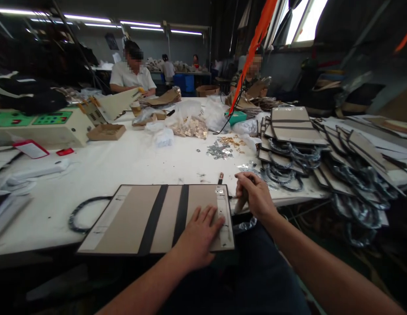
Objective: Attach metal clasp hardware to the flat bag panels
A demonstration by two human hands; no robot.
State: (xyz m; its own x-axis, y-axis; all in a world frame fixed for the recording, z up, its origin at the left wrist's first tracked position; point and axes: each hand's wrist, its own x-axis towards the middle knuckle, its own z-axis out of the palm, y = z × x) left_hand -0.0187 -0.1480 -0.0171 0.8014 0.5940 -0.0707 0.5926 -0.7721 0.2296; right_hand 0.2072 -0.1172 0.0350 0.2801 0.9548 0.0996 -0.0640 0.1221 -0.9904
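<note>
A beige panel with a dark edge and two black straps lies flat at the table's front edge. A black wrapped handle loops out from its left side. My left hand rests on the panel's right part, fingers spread, beside a white strip with small metal pieces. Just right of the panel, my right hand is closed around a tool, whose far end is partly hidden. A small dark object with a copper-coloured tip sits by the panel's top right corner.
Stacked panels with wrapped handles stand at the right. Silver clips and gold pieces lie mid-table, near a bag of beige parts. A green-topped machine is at left. A person sits across the table.
</note>
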